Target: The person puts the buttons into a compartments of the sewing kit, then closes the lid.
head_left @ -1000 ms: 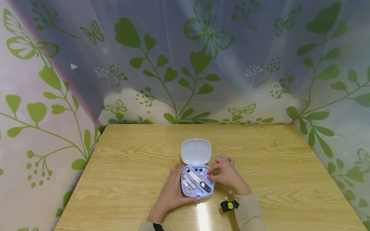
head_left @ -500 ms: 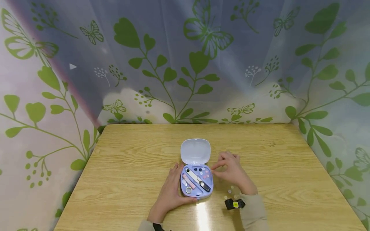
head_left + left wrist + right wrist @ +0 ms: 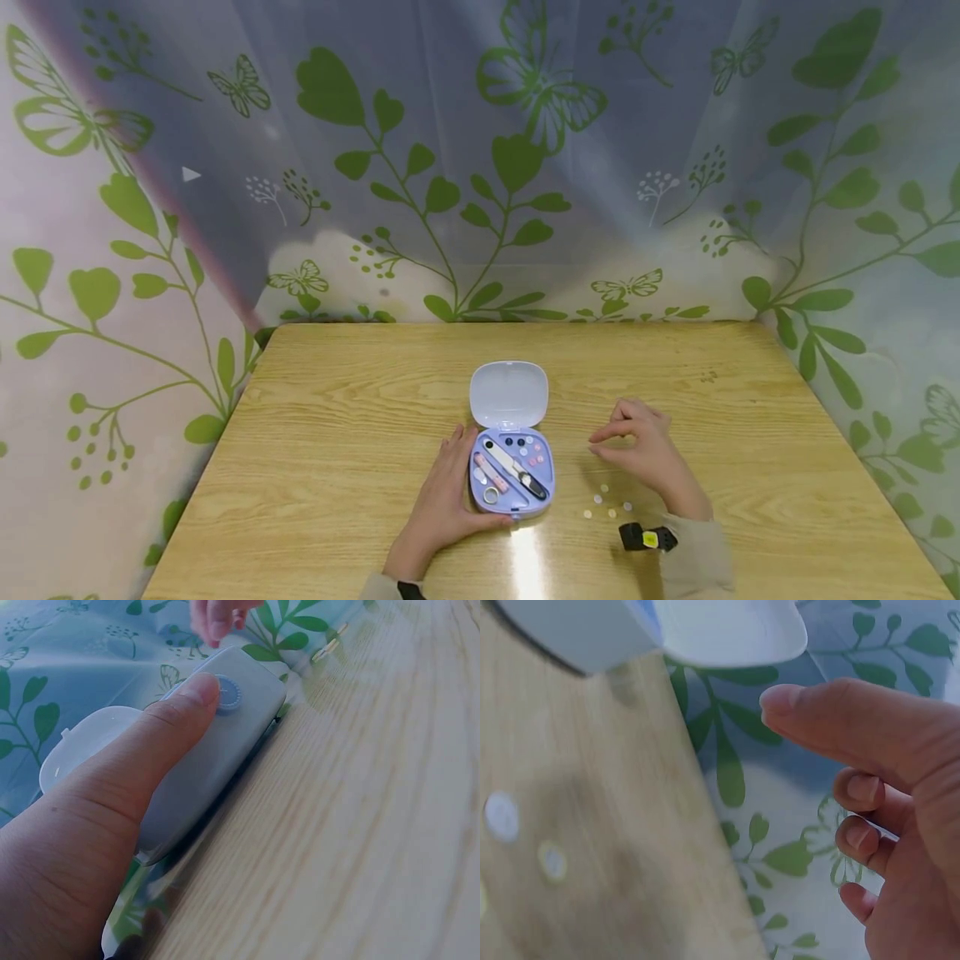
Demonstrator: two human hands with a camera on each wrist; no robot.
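A lilac sewing kit box [image 3: 517,504] lies with its lid [image 3: 509,395] raised. My left hand [image 3: 442,496] holds it at the left side, and the left wrist view shows the thumb [image 3: 176,712] pressing by the round front catch [image 3: 228,695]. Inside are scissors [image 3: 513,468] with a dark end, a pink-patterned strip [image 3: 491,472], a ring [image 3: 491,496] and several small black, white and pink buttons [image 3: 534,460]. My right hand [image 3: 648,450] hovers to the right of the box, its fingers loosely bent. Nothing shows between thumb and fingers in the right wrist view.
Several loose pale buttons [image 3: 612,513] lie on the wooden table [image 3: 360,392] right of the box, below the right hand. A black wrist device [image 3: 648,538] sits by the right sleeve. Leaf-patterned curtains [image 3: 450,208] stand behind and beside the table.
My right hand has left the button compartment and moved right, uncovering the pink buttons and then the loose ones on the table. My left hand stays on the sewing kit box.
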